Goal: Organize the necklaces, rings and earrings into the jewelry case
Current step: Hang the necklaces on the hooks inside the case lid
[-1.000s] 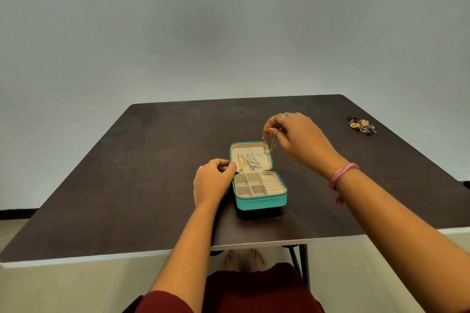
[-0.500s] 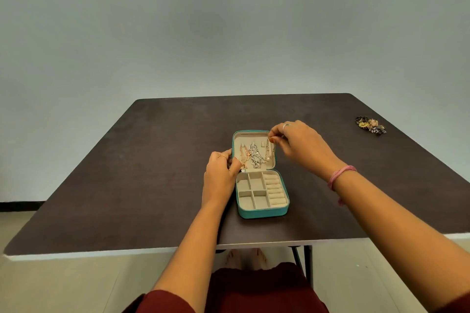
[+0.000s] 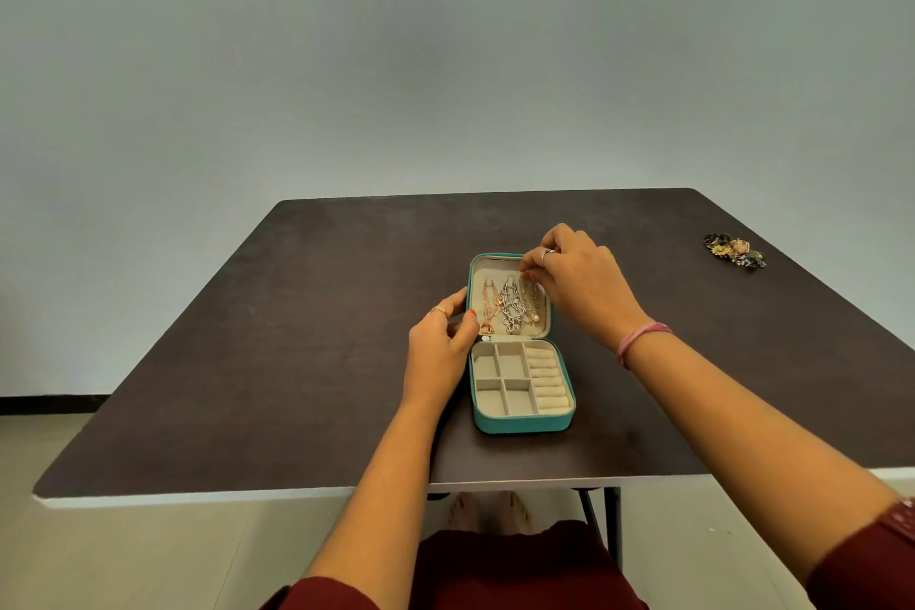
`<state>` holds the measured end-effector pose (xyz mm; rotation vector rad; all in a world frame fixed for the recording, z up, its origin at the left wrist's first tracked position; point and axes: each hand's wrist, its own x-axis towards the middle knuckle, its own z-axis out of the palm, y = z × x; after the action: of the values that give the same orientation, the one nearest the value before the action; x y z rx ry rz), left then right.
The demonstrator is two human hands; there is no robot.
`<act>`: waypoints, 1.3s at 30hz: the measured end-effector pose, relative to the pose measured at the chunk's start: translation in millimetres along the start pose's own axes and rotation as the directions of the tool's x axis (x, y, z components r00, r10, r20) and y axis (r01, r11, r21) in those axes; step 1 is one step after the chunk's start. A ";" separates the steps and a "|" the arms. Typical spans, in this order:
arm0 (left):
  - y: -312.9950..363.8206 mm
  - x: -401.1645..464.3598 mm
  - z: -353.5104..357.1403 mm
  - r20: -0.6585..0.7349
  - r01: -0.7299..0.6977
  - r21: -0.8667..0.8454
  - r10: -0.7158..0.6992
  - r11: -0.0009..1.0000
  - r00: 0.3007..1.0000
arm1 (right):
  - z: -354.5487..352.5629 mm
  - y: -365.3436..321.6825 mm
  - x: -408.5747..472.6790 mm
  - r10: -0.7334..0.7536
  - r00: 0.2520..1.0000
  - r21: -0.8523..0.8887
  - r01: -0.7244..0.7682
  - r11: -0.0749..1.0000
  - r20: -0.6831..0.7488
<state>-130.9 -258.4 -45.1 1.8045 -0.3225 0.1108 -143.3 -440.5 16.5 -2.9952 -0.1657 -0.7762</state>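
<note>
Three necklaces (image 3: pixel 510 307) hang in the jewelry case (image 3: pixel 520 424) lid, right hand (image 3: pixel 577 280) pinching the rightmost, left hand (image 3: pixel 438 344) gripping the lid edge (compartments below look empty); remaining pieces (image 3: pixel 735 251) lie far right of it.

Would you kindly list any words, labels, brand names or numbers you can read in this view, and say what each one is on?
None: no readable text shows anywhere.
The teal jewelry case bears no visible brand or label.
The small white tab at its hinge is too small to read.
The dark table and grey wall are unmarked.
</note>
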 end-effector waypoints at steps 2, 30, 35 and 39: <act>0.9 -0.1 -1.0 0.003 -0.006 -0.011 0.006 1.000 1.000 | 0.4 -1.3 1.5 -0.007 1.000 -0.015 0.006 1.000 -0.015; -1.9 -1.1 -5.8 0.053 0.071 -0.236 -0.060 0.969 0.997 | -17.9 13.0 25.0 0.341 0.794 0.812 -0.570 0.127 0.504; -2.2 -0.4 -5.7 0.055 0.075 -0.237 -0.064 0.969 0.996 | -16.9 15.6 28.0 0.278 0.747 0.785 -0.618 -0.047 0.604; -1.7 -0.3 -5.8 0.061 0.080 -0.238 -0.068 0.968 0.996 | -19.5 20.2 28.6 0.226 0.724 0.752 -0.655 -0.070 0.652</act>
<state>-130.2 -252.4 -45.2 1.5781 -0.2918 -0.0276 -125.5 -459.3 47.1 -1.5136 0.2645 0.0785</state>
